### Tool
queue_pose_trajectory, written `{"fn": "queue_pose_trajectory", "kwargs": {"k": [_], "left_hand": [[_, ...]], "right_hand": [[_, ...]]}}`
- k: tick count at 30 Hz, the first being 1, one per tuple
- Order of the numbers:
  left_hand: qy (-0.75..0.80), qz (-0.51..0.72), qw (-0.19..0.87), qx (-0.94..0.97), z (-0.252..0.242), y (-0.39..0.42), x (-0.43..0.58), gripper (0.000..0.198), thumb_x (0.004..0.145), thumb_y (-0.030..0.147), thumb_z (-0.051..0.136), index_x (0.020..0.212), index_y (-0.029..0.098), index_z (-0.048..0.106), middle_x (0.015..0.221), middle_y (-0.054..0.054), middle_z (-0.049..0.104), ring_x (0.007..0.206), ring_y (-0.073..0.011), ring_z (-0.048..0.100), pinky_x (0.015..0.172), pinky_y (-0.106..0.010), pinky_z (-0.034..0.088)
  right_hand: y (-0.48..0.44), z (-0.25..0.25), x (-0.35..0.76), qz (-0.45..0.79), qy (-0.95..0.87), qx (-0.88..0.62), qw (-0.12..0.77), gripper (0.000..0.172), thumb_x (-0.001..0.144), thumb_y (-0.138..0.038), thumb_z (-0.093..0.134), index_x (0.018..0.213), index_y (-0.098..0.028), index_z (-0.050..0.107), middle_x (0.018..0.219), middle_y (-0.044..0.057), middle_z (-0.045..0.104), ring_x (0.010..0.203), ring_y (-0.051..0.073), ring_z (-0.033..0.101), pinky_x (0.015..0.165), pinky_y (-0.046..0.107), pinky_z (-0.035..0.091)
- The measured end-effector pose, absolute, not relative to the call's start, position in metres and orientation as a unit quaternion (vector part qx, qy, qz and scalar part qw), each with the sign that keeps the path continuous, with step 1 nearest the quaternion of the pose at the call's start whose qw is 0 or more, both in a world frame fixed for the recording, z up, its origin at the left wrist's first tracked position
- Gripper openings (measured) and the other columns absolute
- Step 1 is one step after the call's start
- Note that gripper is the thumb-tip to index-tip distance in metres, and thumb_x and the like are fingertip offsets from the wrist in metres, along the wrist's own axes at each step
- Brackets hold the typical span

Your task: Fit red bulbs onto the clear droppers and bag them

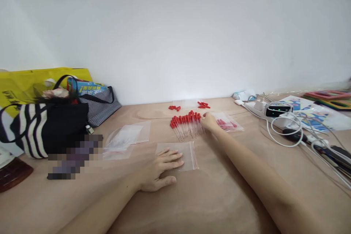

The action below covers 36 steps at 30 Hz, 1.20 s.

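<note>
My left hand (163,168) lies flat with its fingers spread on a clear zip bag (188,155), pressing it to the table. Beyond the bag, droppers with red rubber bulbs and thin clear tubes (188,121) are fanned in a row, bulbs toward the wall. At the right end of that row is my right hand (210,121), its fingers closed against the last droppers. Whatever is between its fingertips is hidden. Just right of it, a clear bag with red-bulbed droppers inside (229,123) lies on the table.
Loose red bulbs (174,108) and more red pieces (204,105) lie near the wall. Clear bags (127,137) are stacked left. A striped black bag (55,128) stands far left. A power strip (259,108) with white cables (274,140) occupies the right side.
</note>
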<state>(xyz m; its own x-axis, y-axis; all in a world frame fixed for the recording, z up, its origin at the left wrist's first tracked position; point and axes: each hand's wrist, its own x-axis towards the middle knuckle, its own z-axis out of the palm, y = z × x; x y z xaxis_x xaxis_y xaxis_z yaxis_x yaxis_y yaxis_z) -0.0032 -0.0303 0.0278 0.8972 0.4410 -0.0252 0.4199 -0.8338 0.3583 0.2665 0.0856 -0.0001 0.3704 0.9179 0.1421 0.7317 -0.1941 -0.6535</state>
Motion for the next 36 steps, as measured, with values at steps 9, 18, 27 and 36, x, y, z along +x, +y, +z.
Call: {"fn": "queue_pose_trajectory", "kwargs": {"k": [9,18,27,36], "left_hand": [[0.227,0.022,0.182,0.957,0.024,-0.03,-0.003,0.051,0.085,0.046,0.042,0.132,0.03,0.032,0.14,0.0,0.027,0.129,-0.0222,0.022,0.107,-0.046,0.013],[0.254,0.041,0.152,0.954,0.025,-0.035,-0.002,0.052,0.082,0.051,0.045,0.129,0.029,0.038,0.142,-0.007,0.023,0.129,-0.0319,0.019,0.101,-0.054,0.019],[0.257,0.045,0.145,0.954,0.029,-0.037,0.001,0.056,0.082,0.05,0.044,0.132,0.027,0.032,0.128,-0.012,0.039,0.119,-0.0299,0.034,0.096,-0.051,0.029],[0.24,0.009,0.146,0.96,0.028,-0.033,-0.001,0.055,0.083,0.051,0.042,0.133,0.034,0.028,0.141,-0.006,0.026,0.128,-0.0296,0.022,0.102,-0.053,0.016]], "right_hand": [[0.09,-0.002,0.286,0.165,-0.538,-0.761,0.322,0.029,0.07,-0.023,0.055,0.096,-0.012,0.059,0.095,0.012,0.064,0.09,0.022,0.058,0.073,0.027,0.041],[0.126,-0.001,0.27,0.254,-0.511,-0.745,0.345,0.025,0.085,-0.031,0.048,0.104,-0.016,0.055,0.107,0.007,0.055,0.093,0.018,0.054,0.08,0.035,0.045],[0.119,0.003,0.27,0.345,-0.451,-0.691,0.447,0.028,0.085,-0.031,0.048,0.109,-0.016,0.051,0.11,0.007,0.053,0.092,0.017,0.054,0.077,0.037,0.047],[0.054,0.024,0.282,0.321,-0.396,-0.573,0.642,0.025,0.075,-0.032,0.049,0.095,-0.022,0.038,0.067,-0.006,0.054,0.043,0.006,0.047,0.037,0.017,0.038]]}}
